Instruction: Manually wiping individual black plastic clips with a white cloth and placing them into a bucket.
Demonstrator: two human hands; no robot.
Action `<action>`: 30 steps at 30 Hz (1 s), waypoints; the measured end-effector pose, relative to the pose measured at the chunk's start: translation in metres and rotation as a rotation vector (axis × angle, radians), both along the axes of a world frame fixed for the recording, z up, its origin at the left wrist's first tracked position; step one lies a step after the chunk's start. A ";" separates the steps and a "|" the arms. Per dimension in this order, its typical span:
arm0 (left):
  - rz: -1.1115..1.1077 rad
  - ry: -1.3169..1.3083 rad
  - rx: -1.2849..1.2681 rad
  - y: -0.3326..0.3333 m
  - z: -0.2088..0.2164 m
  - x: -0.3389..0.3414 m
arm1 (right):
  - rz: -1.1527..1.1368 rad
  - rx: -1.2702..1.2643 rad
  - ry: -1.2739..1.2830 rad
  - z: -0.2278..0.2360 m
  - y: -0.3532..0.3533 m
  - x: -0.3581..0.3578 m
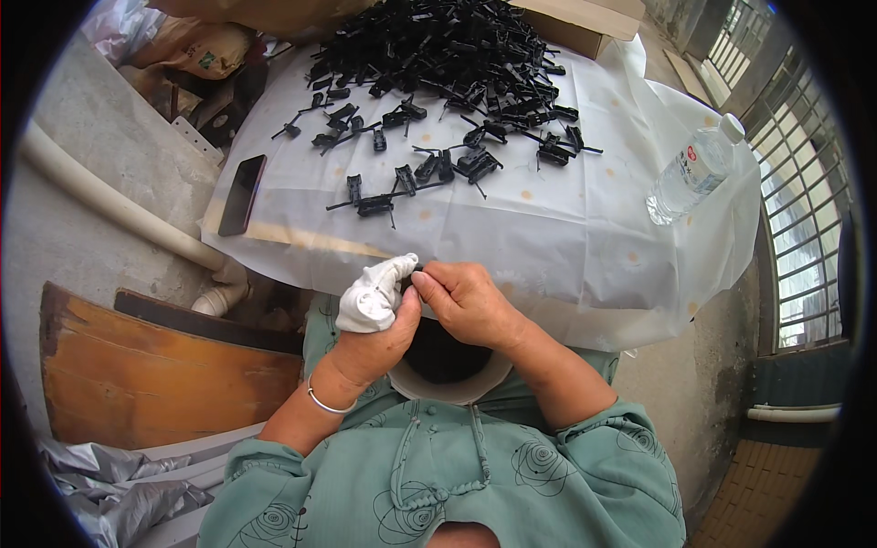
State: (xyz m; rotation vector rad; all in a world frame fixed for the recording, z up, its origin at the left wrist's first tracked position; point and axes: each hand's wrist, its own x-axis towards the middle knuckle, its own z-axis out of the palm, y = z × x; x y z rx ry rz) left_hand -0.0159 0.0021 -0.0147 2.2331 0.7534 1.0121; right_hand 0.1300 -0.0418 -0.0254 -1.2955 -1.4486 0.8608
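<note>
My left hand (384, 315) has its fingers covered by a white cloth or glove (370, 297) and closes on a small black plastic part (419, 268). Only a sliver of that part shows between the fingers. My right hand (470, 301) meets the left one, thumb and forefinger pinched at the same part. Both hands are above a bucket (448, 393) with a pale rim and a dark inside, held between my legs. On the table beyond lies a big heap of black plastic parts (438, 55), with several loose ones (375, 205) nearer to me, some with thin stems.
A white plastic sheet (548, 247) covers the table. A dark phone (243, 194) lies at its left edge, and a clear water bottle (694, 169) stands at the right. Behind the heap is a cardboard box (575, 36). A wooden board (155, 374) and a pipe (119, 205) are at the left.
</note>
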 end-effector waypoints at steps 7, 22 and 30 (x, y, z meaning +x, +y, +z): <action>-0.027 -0.086 -0.345 -0.001 0.002 0.001 | 0.050 -0.014 0.159 -0.003 0.000 0.005; -0.392 -0.287 -1.169 0.010 0.011 -0.009 | -0.056 0.185 0.032 -0.002 0.004 0.006; -0.219 -0.127 -0.792 0.010 0.008 -0.005 | 0.069 0.116 -0.047 0.002 0.001 0.010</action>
